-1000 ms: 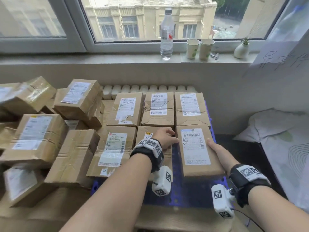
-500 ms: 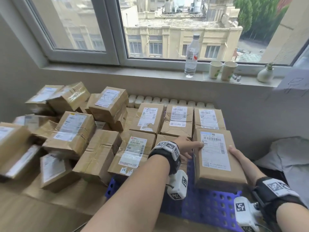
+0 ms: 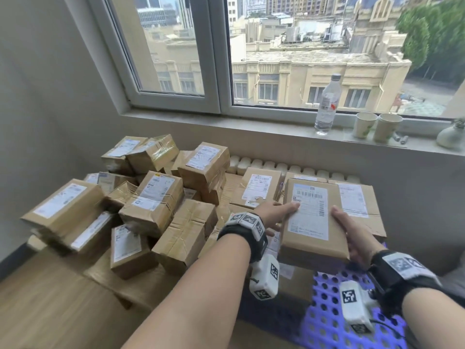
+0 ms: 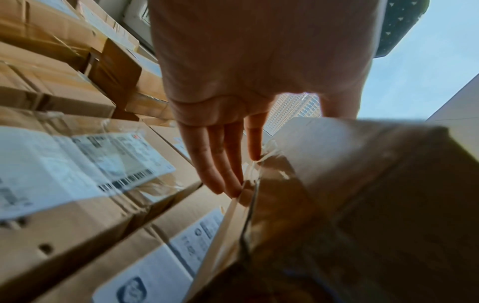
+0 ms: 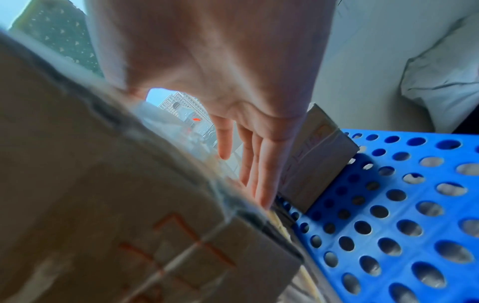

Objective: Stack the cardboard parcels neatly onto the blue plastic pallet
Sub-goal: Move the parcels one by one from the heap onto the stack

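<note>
I hold a flat cardboard parcel [image 3: 310, 215] with a white barcode label between both hands, lifted clear of the blue perforated pallet [image 3: 327, 316]. My left hand [image 3: 274, 212] grips its left edge, thumb on the label, fingers [image 4: 233, 164] straight along the side. My right hand [image 3: 349, 235] grips the right edge the same way, fingers [image 5: 254, 174] below the parcel [image 5: 103, 184]. Labelled parcels [image 3: 259, 187] lie flat on the pallet beneath and behind it, one [image 3: 357, 200] at the right. A loose heap of parcels [image 3: 151, 197] sits on the left.
A water bottle [image 3: 327, 104], two paper cups [image 3: 364, 124] and a small vase [image 3: 450, 134] stand on the windowsill. Wooden floor [image 3: 50, 298] lies front left. A white ribbed radiator [image 3: 276, 167] runs behind the pallet. White bedding [image 5: 440, 71] lies right of the pallet [image 5: 388, 205].
Both hands have lifted the labelled parcel off the pallet's front right and carried it up and back over the rear parcels. My head has tilted up and left.
</note>
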A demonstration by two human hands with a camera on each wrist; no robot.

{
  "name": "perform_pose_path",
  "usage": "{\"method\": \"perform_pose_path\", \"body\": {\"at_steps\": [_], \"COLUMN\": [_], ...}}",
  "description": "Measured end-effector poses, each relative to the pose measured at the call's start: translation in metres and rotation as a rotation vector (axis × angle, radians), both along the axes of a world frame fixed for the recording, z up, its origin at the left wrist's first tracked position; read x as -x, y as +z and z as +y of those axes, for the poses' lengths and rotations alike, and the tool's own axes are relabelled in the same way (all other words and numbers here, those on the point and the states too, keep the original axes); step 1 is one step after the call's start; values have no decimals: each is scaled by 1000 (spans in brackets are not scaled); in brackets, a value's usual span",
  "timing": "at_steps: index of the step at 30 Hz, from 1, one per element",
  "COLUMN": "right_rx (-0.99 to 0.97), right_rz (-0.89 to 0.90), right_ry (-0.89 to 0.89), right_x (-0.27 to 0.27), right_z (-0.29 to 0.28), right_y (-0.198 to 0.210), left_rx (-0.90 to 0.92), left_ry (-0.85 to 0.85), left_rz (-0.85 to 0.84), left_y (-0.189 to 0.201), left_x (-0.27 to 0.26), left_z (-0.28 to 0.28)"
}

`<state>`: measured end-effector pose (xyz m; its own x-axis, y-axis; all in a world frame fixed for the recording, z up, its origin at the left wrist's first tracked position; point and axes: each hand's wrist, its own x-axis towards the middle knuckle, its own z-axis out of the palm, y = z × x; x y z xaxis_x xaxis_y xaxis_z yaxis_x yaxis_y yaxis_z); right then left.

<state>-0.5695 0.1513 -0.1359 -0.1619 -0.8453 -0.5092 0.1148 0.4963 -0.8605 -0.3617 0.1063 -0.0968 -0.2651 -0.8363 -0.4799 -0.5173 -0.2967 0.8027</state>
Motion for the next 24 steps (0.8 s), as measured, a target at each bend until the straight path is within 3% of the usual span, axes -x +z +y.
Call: {"method": "perform_pose_path", "body": {"at_steps": [5,13,18,24], "right_rx": [-36,98,89,35], "right_rz": [102,60,40,90], "right_ry": [76,32,-47,-66], "right_x": [-37,-90,-108,-118], "right_z": [-11,-89,-144,-174], "right_y": [11,38,35,13], "left_rx": [20,102,114,100], "left_ry": [74,274,235,195], "left_rz": [54,119,211,157], "left_y": [-6,12,6,-24], "left_x": [-26,-69,-81,-90], "left_z": [-13,-83,-136,-169]}}
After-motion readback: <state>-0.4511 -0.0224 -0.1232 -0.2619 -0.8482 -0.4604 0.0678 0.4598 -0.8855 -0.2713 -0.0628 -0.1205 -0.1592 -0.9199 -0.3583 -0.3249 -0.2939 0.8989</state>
